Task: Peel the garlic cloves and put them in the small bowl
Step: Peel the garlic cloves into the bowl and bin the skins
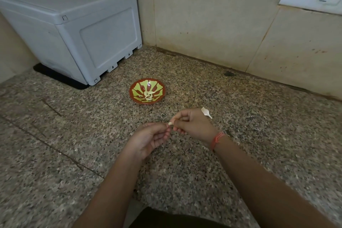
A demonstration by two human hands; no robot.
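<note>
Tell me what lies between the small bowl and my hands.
Only bare granite counter, in the head view, separates the small bowl from the left hand and right hand; a white garlic piece lies farther right.

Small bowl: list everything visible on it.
The small bowl is round and shallow and looks like glossy glazed ceramic. Its rim and outside are red-brown, and yellow-green petal shapes radiate across the inside. It sits upright on the speckled granite countertop, near the wall corner. A few peeled garlic cloves lie at its centre. Nothing else touches it.
</note>
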